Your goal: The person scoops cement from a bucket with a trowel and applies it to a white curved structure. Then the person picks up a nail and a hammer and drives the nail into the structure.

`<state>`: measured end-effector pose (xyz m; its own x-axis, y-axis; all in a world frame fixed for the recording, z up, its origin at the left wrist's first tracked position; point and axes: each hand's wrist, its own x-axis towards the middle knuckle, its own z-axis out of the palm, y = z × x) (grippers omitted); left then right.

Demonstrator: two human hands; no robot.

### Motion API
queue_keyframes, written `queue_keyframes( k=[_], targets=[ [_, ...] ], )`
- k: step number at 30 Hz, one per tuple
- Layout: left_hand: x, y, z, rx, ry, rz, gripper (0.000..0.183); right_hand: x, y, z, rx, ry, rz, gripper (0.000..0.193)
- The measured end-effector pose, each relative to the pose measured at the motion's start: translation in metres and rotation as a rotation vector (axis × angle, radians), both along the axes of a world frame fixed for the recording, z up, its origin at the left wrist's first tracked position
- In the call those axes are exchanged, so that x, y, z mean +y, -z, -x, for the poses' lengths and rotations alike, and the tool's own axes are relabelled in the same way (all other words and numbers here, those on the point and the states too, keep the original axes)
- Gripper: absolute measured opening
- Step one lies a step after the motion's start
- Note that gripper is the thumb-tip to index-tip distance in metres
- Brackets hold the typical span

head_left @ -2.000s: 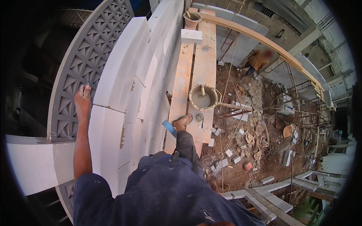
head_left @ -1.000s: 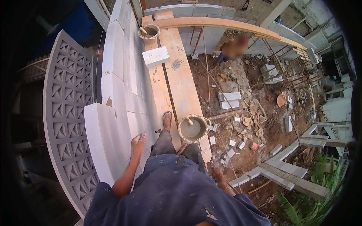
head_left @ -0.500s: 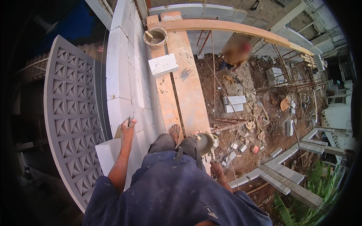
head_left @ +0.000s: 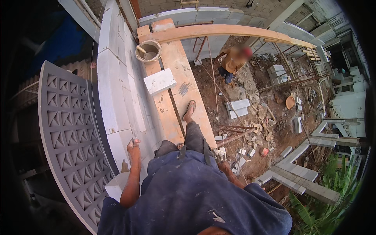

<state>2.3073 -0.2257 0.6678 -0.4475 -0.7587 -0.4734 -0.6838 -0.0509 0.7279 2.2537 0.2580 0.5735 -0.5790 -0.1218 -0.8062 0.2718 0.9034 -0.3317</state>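
Note:
My left hand (head_left: 134, 145) is closed by the pale block wall (head_left: 117, 94), with thin grey metal pieces like nails (head_left: 134, 137) poking out of its fingers. Low at my right side is my right hand (head_left: 225, 167), partly behind my shirt; its fingers are too hidden to read. In front of me a white block (head_left: 159, 81) lies across two planks (head_left: 178, 51). Beside it is a small heap of thin grey nail-like pieces (head_left: 184, 89). Farther along the planks stands a bucket (head_left: 148, 51) of grey mortar with a wooden-handled tool (head_left: 141, 49) in it.
The planks' right edge drops to rubble-strewn ground, where a person (head_left: 233, 62) stands. Scaffold bars (head_left: 235, 137), stacked blocks (head_left: 277, 74) and an orange basin (head_left: 290, 102) are below. A grey patterned panel (head_left: 70, 133) is beyond the wall at left. A long timber (head_left: 219, 29) crosses the far end.
My right foot has stepped forward onto the right plank. The bucket by my right leg is out of sight now. The person below has risen from a crouch and shifted left.

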Motion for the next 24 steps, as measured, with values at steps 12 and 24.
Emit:
queue_keyframes(
  k=[12, 24],
  targets=[
    [-0.082, -0.013, 0.257, 0.084, 0.073, 0.084, 0.021, 0.004, 0.080, 0.144, 0.205, -0.099, 0.153, 0.041],
    [-0.095, -0.010, 0.407, 0.131, 0.000, -0.174, 0.021, -0.163, -0.088, 0.437, 0.060, 0.461, 0.162, 0.038]
  ],
)
